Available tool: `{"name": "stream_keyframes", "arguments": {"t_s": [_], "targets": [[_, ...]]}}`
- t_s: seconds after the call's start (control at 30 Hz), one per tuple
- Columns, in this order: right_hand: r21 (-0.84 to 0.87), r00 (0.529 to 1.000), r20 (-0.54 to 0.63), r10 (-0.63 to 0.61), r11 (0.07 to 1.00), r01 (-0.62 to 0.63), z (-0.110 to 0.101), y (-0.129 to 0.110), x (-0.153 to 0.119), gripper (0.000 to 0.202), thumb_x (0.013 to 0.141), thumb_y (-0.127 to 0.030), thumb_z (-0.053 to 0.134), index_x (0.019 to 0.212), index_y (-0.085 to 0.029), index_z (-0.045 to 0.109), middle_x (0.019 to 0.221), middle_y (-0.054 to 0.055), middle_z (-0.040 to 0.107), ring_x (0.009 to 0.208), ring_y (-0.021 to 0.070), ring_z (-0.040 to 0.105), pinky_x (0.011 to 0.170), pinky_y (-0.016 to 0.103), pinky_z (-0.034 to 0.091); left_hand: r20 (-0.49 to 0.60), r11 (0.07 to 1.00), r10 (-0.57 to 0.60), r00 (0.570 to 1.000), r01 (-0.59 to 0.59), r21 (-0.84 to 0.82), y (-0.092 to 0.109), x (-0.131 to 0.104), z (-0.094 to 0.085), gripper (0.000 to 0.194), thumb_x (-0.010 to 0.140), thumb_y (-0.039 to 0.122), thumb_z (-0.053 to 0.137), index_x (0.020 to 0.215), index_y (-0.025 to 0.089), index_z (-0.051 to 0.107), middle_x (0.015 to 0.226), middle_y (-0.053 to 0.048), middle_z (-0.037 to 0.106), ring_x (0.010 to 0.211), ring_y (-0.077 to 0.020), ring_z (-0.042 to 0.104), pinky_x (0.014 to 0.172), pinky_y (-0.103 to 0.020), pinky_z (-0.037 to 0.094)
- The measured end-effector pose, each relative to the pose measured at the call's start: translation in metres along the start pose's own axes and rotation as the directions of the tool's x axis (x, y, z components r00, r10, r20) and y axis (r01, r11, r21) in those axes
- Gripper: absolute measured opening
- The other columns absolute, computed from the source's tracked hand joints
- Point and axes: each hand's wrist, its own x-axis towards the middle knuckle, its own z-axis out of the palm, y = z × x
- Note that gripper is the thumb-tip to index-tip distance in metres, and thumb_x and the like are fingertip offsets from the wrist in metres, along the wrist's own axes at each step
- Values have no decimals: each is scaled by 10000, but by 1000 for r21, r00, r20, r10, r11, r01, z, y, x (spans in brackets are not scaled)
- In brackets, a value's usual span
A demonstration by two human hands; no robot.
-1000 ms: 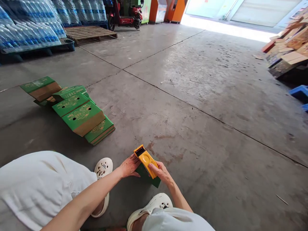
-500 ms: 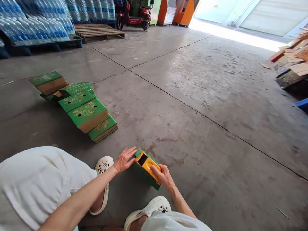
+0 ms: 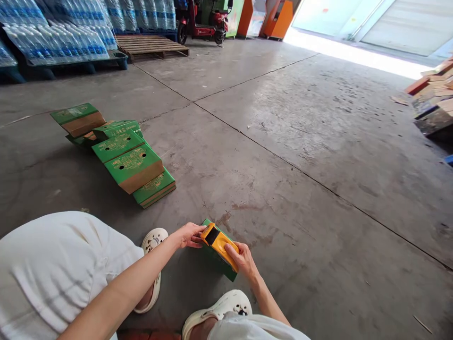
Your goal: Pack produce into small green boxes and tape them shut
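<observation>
Our right hand (image 3: 242,259) is wrapped around the near end of a yellow tool (image 3: 222,244), thumb on top, while our left hand (image 3: 191,235) reaches its far end, fingers close together and slightly bent; we cannot tell whether they pinch it or merely touch it. The tool slants between our two hands, its dark opening toward the left one. Right beneath it, partly covered by it and by our fingers, sits a green carton (image 3: 217,264) whose edges show past the tool on both sides. Closer to our body than the hands, a white clog (image 3: 230,302) stands below the right hand, and another white clog (image 3: 155,238) is just left of the left hand, beside our white trousers (image 3: 60,264). Beyond the left hand and to its left, several green cardboard pieces (image 3: 134,163) lie overlapping on the grey floor (image 3: 283,226). Well past both hands, a heap of cardboard (image 3: 437,106) rises on the right-hand side; on the left-hand side, packs of bottles (image 3: 60,40) stand on a dark blue pallet (image 3: 120,60), with a wooden pallet (image 3: 152,45) next to them. Farther still are a red scooter (image 3: 201,30), an orange cabinet (image 3: 278,21) and a pale shutter (image 3: 403,26).
</observation>
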Motion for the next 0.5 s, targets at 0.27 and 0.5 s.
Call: {"name": "stream_keyframes", "arguments": {"t_s": [0.27,0.5], "targets": [[-10,989,134,67,998,-66,-2,-13,0,673,774,-825,688,799,-153,674,608,-15,577,516,130,526,470,226,386,-148,987,119,982,-100,125,1,14,0,475,595,514,952,829,156,744,691,-7,716,673,-166,692,640,-264,555],[35,940,276,202,975,-219,0,-22,-10,653,754,-832,712,786,-186,622,576,10,639,518,186,663,473,242,472,-232,923,314,921,-239,301,4,23,1,231,715,343,850,807,139,793,663,-14,727,651,-164,676,593,-236,528]]}}
